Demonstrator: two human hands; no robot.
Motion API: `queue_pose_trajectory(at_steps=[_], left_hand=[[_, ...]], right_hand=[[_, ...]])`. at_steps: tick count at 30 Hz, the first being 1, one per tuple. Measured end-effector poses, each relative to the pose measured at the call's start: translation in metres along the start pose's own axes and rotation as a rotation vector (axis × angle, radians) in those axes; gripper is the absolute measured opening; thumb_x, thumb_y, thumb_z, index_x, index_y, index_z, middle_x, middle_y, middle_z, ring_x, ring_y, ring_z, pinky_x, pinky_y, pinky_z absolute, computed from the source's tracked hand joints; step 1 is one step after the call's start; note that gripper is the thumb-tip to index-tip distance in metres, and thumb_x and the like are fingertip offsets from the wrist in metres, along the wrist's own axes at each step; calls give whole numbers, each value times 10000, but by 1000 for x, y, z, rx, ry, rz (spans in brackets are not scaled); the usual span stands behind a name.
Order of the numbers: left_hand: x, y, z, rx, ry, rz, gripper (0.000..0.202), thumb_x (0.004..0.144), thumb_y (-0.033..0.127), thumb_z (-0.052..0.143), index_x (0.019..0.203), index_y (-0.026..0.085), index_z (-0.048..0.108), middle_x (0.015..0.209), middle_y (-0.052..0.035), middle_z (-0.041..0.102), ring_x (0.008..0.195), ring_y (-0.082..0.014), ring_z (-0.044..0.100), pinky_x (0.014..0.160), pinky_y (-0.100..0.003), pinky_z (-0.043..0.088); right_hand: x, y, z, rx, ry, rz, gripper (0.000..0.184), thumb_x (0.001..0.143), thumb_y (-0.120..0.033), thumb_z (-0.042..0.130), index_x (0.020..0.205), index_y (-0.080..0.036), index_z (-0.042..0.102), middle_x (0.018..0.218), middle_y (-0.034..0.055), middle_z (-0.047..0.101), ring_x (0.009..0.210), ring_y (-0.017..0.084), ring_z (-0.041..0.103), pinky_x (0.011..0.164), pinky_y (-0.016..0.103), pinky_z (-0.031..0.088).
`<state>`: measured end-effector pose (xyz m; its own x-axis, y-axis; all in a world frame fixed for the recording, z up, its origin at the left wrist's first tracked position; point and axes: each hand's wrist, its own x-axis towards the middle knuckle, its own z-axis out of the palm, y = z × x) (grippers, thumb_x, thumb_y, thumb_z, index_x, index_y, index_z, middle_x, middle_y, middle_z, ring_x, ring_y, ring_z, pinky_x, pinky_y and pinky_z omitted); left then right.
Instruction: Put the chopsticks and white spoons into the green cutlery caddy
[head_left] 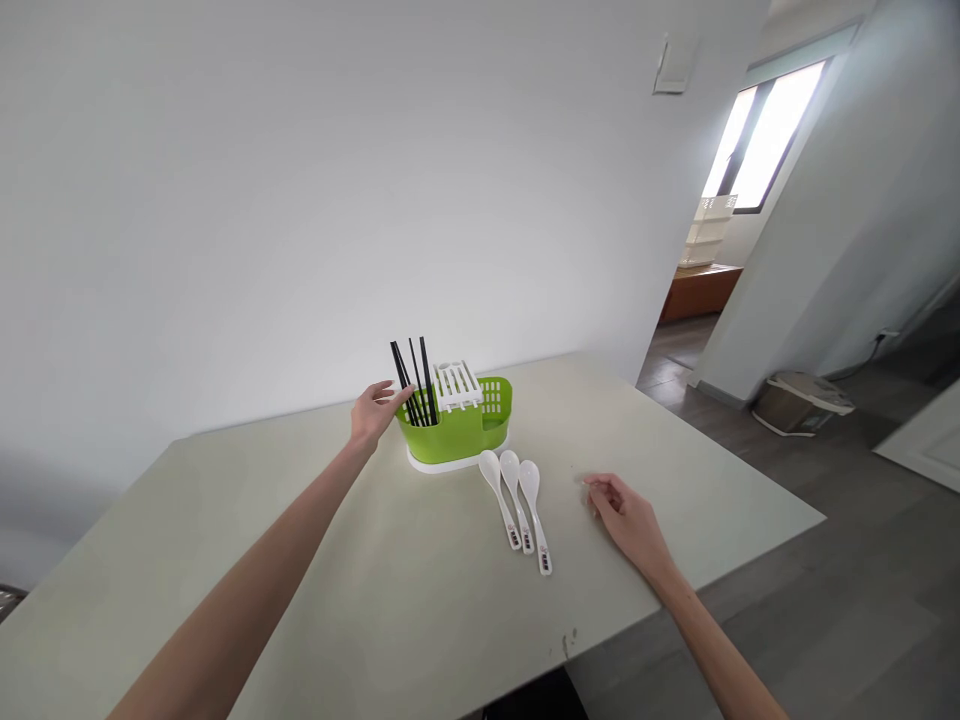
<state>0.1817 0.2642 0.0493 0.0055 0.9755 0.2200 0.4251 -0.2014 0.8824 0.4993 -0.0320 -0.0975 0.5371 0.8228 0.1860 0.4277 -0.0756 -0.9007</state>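
Note:
A green utensil holder [446,440] with a white base stands toward the back of the table. Several black chopsticks [415,385] lean upright in its left compartment. At that end is my left hand [373,410], fingers apart, thumb against the rim beside the chopsticks; whether it presses on them is unclear. Three white spoons lie in front of the holder, bowls toward it: a left spoon [498,495], a middle spoon [517,495] and a right spoon [535,510]. My right hand [626,515] rests on the table right of the spoons, fingers partly curled, fingertips blurred.
A white slotted rack [457,385] is fixed on the holder's middle, with an open compartment to its right. The pale table [337,600] meets the wall [300,200] behind. Beyond its right edge, a brown lidded bin [799,405] stands on the floor.

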Motion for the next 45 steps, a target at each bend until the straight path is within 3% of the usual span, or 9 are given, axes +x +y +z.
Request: queue_pose_trajectory(at_steps=[7,10,13,17,20,30,37,41,45], left_hand=[[-16,-46,-30,40,177,-83,628,888,706,589,1226,177,585,1362,-191,659,1179,-289,678,947,-398,542],[-30,-74,-47,169,168,-94,611,895,671,558,1220,153,556,1345,-222,644,1187,-316,669,967,-435,548],[-49,-101,-64,288,100,-74,595,836,609,635,1213,153,569,1356,-232,642,1290,-372,613,1087,-510,487],[-77,-132,-81,576,-19,148,600,885,581,538,1292,141,571,1481,-241,583,1531,-411,379,1239,-567,326],[-95,-147,-86,702,-48,274,597,939,554,468,1343,129,576,1601,-232,486,1606,-419,213,1283,-596,228],[-110,-146,-83,813,-78,274,639,980,479,398,1437,56,543,1592,-234,504,1596,-447,222,1276,-603,244],[-115,-144,-84,780,-70,256,605,965,452,442,1439,92,553,1594,-208,511,1587,-439,252,1272,-595,245],[-118,-143,-84,762,-62,232,587,965,455,444,1434,122,560,1602,-185,509,1576,-426,284,1274,-572,247],[-119,-142,-83,758,-62,208,591,972,462,425,1437,124,562,1605,-177,508,1564,-421,312,1272,-555,257]], right_hand=[[-2,2,0,-16,4,-3,387,949,-546,519,1082,-228,693,831,44,730,711,204,648,724,332,509],[-2,4,0,-13,8,-2,376,936,-530,533,1088,-226,694,826,41,730,715,204,653,727,334,512],[-2,6,0,-16,4,0,361,927,-512,538,1089,-228,691,812,31,724,701,201,649,727,335,509],[0,9,-1,-45,0,10,332,910,-481,537,1071,-231,685,802,18,718,702,197,651,737,337,502],[7,5,-1,-101,-17,28,313,895,-454,525,1046,-235,691,792,10,724,698,196,658,752,342,501],[50,-25,34,-143,-284,103,386,867,-490,656,1130,-212,710,956,45,781,590,145,667,610,292,505],[61,-34,51,-249,-289,82,239,824,-414,701,976,-235,747,793,4,766,584,151,629,617,281,465],[57,-40,51,-258,-314,65,160,821,-398,685,829,-246,735,700,-12,740,602,163,638,666,292,487],[52,-44,42,-213,-364,108,230,847,-436,664,735,-236,690,582,-4,702,590,193,674,649,313,535]])
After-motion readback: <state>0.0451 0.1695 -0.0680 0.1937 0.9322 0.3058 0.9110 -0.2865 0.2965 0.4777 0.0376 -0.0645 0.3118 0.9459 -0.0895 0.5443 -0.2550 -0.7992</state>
